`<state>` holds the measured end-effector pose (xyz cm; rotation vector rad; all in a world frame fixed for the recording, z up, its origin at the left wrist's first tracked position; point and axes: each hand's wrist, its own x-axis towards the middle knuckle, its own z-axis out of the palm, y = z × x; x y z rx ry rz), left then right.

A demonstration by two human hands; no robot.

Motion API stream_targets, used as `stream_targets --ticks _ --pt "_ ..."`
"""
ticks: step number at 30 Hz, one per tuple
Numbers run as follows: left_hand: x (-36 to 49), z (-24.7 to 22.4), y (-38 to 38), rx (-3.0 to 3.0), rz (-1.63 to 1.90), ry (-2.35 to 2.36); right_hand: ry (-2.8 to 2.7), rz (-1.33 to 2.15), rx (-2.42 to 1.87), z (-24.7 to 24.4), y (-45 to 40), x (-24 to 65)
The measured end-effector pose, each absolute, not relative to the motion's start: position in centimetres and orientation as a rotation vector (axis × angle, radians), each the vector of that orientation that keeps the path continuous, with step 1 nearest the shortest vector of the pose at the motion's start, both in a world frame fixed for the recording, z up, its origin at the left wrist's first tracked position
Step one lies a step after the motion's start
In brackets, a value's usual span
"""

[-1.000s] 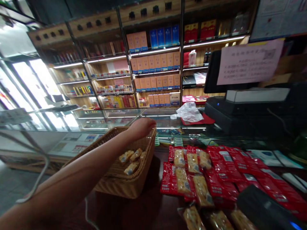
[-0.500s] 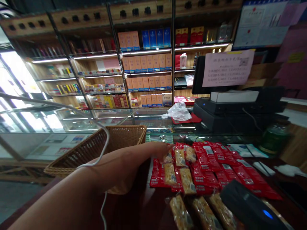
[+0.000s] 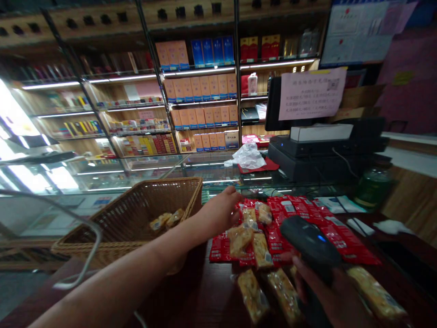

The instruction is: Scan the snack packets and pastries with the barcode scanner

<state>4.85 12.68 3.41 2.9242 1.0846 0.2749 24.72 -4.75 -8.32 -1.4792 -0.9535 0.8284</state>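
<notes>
My left hand [image 3: 223,208] hovers at the left end of the snack packs, its fingers loosely bent and apart, with nothing visible between them. Just below it is a blurred, clear-wrapped snack bar [image 3: 241,241] lying askew. More wrapped bars, such as this one [image 3: 262,251], rest on red packets [image 3: 293,214]. In my right hand [image 3: 329,289] is a black barcode scanner [image 3: 312,243] with a lit blue spot, held over the packets. Wrapped bars [image 3: 252,296] lie on the dark counter in front, one of them [image 3: 377,294] right of my right hand.
A wicker basket [image 3: 126,243] with a few wrapped bars [image 3: 167,221] stands left, partly behind my left forearm. A white cable [image 3: 90,255] loops in front of it. Beyond are a glass counter, crumpled white plastic [image 3: 249,156], a black till with a screen [image 3: 273,105], and a green jar [image 3: 372,189].
My right hand has come into view, gripping the scanner, which is now raised over the packets. My left hand has lifted a little off the bars, and one bar beneath it has shifted.
</notes>
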Motion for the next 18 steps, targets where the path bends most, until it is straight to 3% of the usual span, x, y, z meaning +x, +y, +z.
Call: stream_targets --ticks 7,13,18 --pt "3.4 -7.0 9.6 2.591 0.366 1.284 -0.865 0.928 -1.367 -7.9 -3.4 22.9" --pt "1.3 -11.9 5.8 2.338 0.972 1.414 -0.885 0.927 -1.322 -9.2 -4.3 24.4" --pt "-2.7 -14.0 1.9 2.340 0.733 1.627 -0.881 0.950 -1.422 -8.9 -5.4 26.4"
